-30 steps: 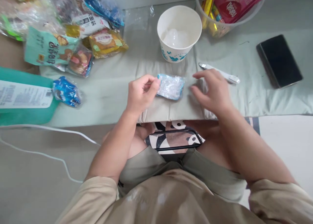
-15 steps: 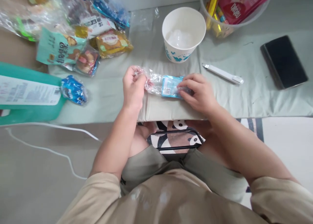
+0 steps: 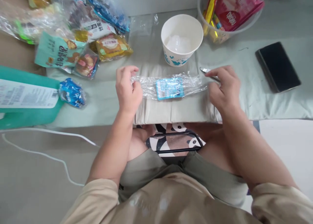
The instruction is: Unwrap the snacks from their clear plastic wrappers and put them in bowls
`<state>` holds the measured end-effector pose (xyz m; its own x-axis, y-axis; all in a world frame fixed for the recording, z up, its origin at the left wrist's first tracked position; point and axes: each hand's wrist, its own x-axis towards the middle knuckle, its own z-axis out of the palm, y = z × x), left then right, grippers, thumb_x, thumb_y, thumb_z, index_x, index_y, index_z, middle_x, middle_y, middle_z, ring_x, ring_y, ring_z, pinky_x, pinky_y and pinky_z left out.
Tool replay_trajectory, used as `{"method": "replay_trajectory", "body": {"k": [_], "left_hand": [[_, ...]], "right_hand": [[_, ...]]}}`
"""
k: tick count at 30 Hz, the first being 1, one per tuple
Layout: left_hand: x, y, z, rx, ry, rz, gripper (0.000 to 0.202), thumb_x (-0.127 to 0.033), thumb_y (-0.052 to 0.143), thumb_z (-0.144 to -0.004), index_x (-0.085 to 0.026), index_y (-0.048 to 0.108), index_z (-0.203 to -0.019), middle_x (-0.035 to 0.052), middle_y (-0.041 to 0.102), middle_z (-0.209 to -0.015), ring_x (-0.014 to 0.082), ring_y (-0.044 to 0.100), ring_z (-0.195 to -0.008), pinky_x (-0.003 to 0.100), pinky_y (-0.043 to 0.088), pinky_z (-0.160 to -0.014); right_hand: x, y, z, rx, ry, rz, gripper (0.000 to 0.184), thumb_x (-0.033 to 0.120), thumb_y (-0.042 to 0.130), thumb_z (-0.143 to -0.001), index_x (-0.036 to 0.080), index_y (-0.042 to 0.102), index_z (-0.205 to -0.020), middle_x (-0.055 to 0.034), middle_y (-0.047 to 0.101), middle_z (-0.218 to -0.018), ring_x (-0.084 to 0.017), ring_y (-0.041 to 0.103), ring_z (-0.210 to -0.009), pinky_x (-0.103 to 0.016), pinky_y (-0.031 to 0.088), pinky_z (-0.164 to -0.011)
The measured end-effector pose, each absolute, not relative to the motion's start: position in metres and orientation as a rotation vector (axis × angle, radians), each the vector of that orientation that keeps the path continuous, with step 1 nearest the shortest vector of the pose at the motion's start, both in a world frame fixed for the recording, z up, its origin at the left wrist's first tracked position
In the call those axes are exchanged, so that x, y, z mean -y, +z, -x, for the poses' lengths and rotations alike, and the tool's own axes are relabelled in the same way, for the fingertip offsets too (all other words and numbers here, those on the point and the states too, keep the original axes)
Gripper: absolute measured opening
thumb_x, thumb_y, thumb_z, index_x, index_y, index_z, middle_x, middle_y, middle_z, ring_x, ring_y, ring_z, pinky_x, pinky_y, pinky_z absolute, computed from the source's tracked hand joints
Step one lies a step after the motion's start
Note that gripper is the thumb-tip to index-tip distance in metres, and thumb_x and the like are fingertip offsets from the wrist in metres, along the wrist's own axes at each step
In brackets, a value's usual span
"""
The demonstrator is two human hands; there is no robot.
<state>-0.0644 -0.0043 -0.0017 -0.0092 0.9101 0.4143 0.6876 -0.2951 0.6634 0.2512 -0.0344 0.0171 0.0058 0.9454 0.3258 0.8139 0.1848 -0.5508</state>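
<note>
A crinkled clear plastic wrapper (image 3: 193, 83) lies stretched across the cloth, with a flat light-blue packet (image 3: 170, 88) at its middle. My left hand (image 3: 128, 88) holds the wrapper's left end between thumb and curled fingers. At the other end, my right hand (image 3: 225, 87) is closed around a slim utility knife (image 3: 204, 70). The knife's metal tip shows past the fingers, while its handle is mostly hidden. The wrapper's right end comes close to this hand; whether they touch, I cannot tell. Just behind the wrapper stands a white paper cup (image 3: 183, 56) with clear or whitish material inside.
Several wrapped snacks (image 3: 113, 48) crowd the back left, near a green bottle (image 3: 52, 114) lying on its side and a small blue packet (image 3: 72, 93). A clear tub (image 3: 249, 30) of packets stands at the back right. A black phone (image 3: 278, 67) lies at the right.
My right hand has let go of the blue packet and moved right onto the utility knife. The wrapper now lies spread out, with the packet uncovered by fingers. My left hand has loosened slightly.
</note>
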Motion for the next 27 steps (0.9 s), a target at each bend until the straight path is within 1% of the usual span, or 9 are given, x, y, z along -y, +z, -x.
{"method": "replay_trajectory", "body": {"k": [2, 4, 8, 13, 15, 19, 22, 25, 27], "left_hand": [[0.007, 0.002, 0.058, -1.613, 1.104, -2.089, 0.025, -0.029, 0.065, -0.088, -0.026, 0.065, -0.113, 0.0098, 0.065, -0.125, 0.0281, 0.063, -0.121, 0.044, 0.052, -0.108], [0.008, 0.003, 0.052, -1.598, 0.983, -2.15, 0.03, -0.032, 0.072, -0.083, -0.025, 0.068, -0.112, 0.0095, 0.068, -0.122, 0.0291, 0.065, -0.117, 0.044, 0.054, -0.105], [0.01, 0.008, 0.047, -1.556, 0.889, -2.207, 0.006, -0.026, 0.064, -0.088, -0.025, 0.069, -0.091, 0.0048, 0.073, -0.1, 0.0246, 0.07, -0.097, 0.043, 0.057, -0.093], [0.021, 0.026, 0.047, -1.528, 1.043, -2.322, 0.007, -0.024, 0.064, -0.088, -0.027, 0.065, -0.081, 0.004, 0.074, -0.107, 0.0312, 0.066, -0.123, 0.057, 0.047, -0.112], [0.028, 0.034, 0.047, -1.504, 1.076, -2.371, 0.007, -0.023, 0.066, -0.085, -0.027, 0.064, -0.079, 0.0031, 0.075, -0.104, 0.0321, 0.067, -0.122, 0.06, 0.042, -0.116], [0.047, 0.047, 0.046, -1.312, 0.995, -2.498, 0.006, -0.021, 0.064, -0.08, -0.025, 0.063, -0.075, 0.0018, 0.077, -0.089, 0.0251, 0.074, -0.09, 0.046, 0.056, -0.089], [0.065, 0.057, 0.042, -1.174, 0.785, -2.587, 0.006, -0.025, 0.062, -0.081, -0.025, 0.064, -0.076, 0.0003, 0.076, -0.077, 0.019, 0.07, -0.068, 0.034, 0.052, -0.064], [0.079, 0.065, 0.039, -1.126, 0.51, -2.531, 0.007, -0.032, 0.062, -0.085, -0.026, 0.066, -0.084, -0.004, 0.072, -0.064, 0.0152, 0.064, -0.055, 0.029, 0.044, -0.055], [0.083, 0.068, 0.039, -1.179, 0.358, -2.467, 0.01, -0.033, 0.061, -0.088, -0.026, 0.067, -0.085, -0.0052, 0.068, -0.058, 0.0143, 0.062, -0.051, 0.028, 0.041, -0.053]], "right_hand": [[0.034, 0.018, -0.24, 1.895, 0.292, 1.573, 0.036, 0.026, 0.058, -0.083, 0.025, 0.065, -0.118, -0.0114, 0.07, -0.115, -0.033, 0.062, -0.11, -0.052, 0.049, -0.097], [0.033, 0.017, -0.229, 1.978, 0.354, 1.541, 0.045, 0.032, 0.063, -0.083, 0.025, 0.061, -0.128, -0.0105, 0.071, -0.107, -0.033, 0.062, -0.108, -0.054, 0.047, -0.099], [0.032, 0.018, -0.217, 2.058, 0.427, 1.548, 0.016, 0.03, 0.058, -0.087, 0.026, 0.067, -0.1, -0.0049, 0.068, -0.081, -0.029, 0.064, -0.091, -0.05, 0.046, -0.094], [0.045, 0.036, -0.218, 2.039, 0.308, 1.48, 0.005, 0.026, 0.059, -0.084, 0.026, 0.064, -0.085, -0.0076, 0.073, -0.117, -0.033, 0.065, -0.113, -0.053, 0.042, -0.1], [0.051, 0.043, -0.218, 2.059, 0.284, 1.457, 0.004, 0.025, 0.059, -0.083, 0.026, 0.062, -0.084, -0.0066, 0.073, -0.119, -0.035, 0.064, -0.119, -0.056, 0.04, -0.105], [0.061, 0.049, -0.222, 2.141, 0.359, 1.429, 0.018, 0.024, 0.059, -0.081, 0.029, 0.065, -0.097, -0.0049, 0.075, -0.095, -0.032, 0.069, -0.098, -0.057, 0.038, -0.106], [0.067, 0.053, -0.227, 2.278, 0.45, 1.345, 0.03, 0.029, 0.06, -0.08, 0.027, 0.068, -0.108, -0.0025, 0.072, -0.078, -0.026, 0.066, -0.079, -0.052, 0.04, -0.102], [0.073, 0.056, -0.229, 2.481, 0.639, 1.278, 0.029, 0.04, 0.052, -0.091, 0.025, 0.073, -0.105, -0.0007, 0.068, -0.065, -0.02, 0.06, -0.064, -0.04, 0.044, -0.082], [0.075, 0.056, -0.226, 2.547, 0.699, 1.38, 0.037, 0.043, 0.044, -0.098, 0.023, 0.075, -0.1, -0.0016, 0.066, -0.063, -0.018, 0.055, -0.058, -0.034, 0.037, -0.066]]}}
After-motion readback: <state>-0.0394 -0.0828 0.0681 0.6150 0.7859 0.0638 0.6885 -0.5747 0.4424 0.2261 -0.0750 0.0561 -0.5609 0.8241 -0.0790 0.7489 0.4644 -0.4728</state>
